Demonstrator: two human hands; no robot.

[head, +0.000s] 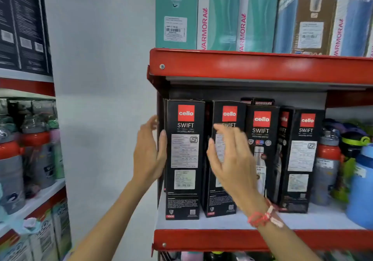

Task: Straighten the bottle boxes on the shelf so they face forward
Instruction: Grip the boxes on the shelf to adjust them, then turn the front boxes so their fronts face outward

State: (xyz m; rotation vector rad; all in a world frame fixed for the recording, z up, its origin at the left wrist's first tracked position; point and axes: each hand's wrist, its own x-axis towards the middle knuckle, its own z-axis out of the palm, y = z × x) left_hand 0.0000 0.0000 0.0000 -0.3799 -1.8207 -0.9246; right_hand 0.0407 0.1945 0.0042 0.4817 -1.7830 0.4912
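Five black boxes standing in a row along the middle shelf [201,223], at about four o'clock in the view, under the red shelf edge. Leftmost box [184,159] sitting square and showing its label panel straight out. Second box [222,196] also turned outward, though partly hidden behind a hand, so hard judging how true. Third box [262,131] showing its picture side and looking close to square. Fourth box [282,155] twisted, presenting a narrow side and wedged between its neighbours. Fifth box [302,159] facing out, leaning slightly toward three o'clock. Judging from this: roughly halfway, the left end tidy, the fourth box clearly needing turning, and perhaps some evening of the front line.

Left hand [149,155] spread open at nine o'clock of the leftmost box, thumb lying against its front left edge, palm along its side wall, fingers reaching behind; pressing or steadying rather than clamping. Right hand [232,159] hovering open in front of the second box, fingers splayed and slightly curled, blurred, holding nothing; not possible telling whether any fingertip touches the cardboard. Loose bottles [327,164] crowding the shelf at three o'clock, just beside the fifth box, leaving little room for sliding that way.
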